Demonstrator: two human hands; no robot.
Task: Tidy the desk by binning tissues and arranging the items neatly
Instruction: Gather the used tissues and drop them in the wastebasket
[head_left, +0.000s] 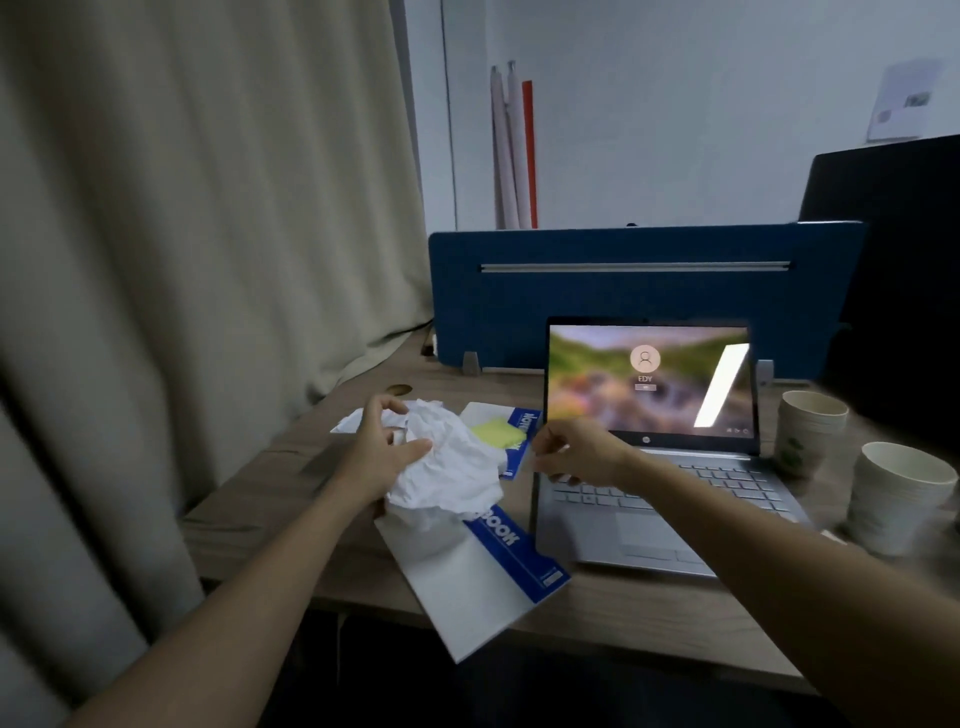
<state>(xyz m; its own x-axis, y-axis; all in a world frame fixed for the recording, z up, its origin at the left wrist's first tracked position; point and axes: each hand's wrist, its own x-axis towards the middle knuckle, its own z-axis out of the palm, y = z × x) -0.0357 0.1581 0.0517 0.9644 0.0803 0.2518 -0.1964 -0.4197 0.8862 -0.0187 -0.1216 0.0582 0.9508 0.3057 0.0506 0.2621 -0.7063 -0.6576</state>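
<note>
A notebook (478, 587) overhangs the worktop's (623, 608) near edge. Above it, the left hand (376, 449) grips a crumpled wad of tissues (447, 462); the right hand (576, 452) hovers beside, fingers loosely curled, holding nothing. Gathering tissues seems underway; binning should follow, though no bin shows.

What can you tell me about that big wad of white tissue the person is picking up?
The tissue is a large, crumpled white wad of thin, creased paper. The left hand grips its left side, thumb pressed into the folds. It sits above two blue-and-white notebooks, covering part of the nearer notebook. Whether it is lifted or resting cannot be told.
</note>
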